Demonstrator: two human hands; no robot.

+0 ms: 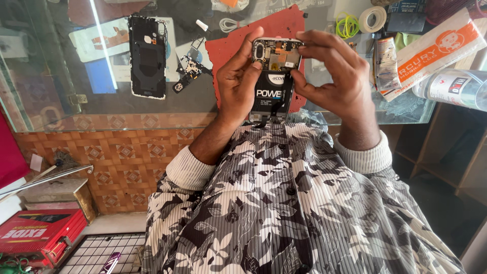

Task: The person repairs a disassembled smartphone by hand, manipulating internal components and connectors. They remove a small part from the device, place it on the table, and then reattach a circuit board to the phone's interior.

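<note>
Back cover (147,56) off a phone lies far left on the glass counter (61,109), a small loose circuit part (187,68) beside it. Left hand (238,81) and right hand (332,76) both clamp the opened phone (274,81) over the red mat (231,43). Looks light, stiff and pretty fragile with board and battery bare, so I'd grip the side edges only.

A glass tabletop (61,109) reflects a long strip of light — its front is faced with brown patterned tiles (127,152). Below left sit a red metal box (40,236) and a wire grid rack (101,251); wooden shelving (456,152) stands right.
</note>
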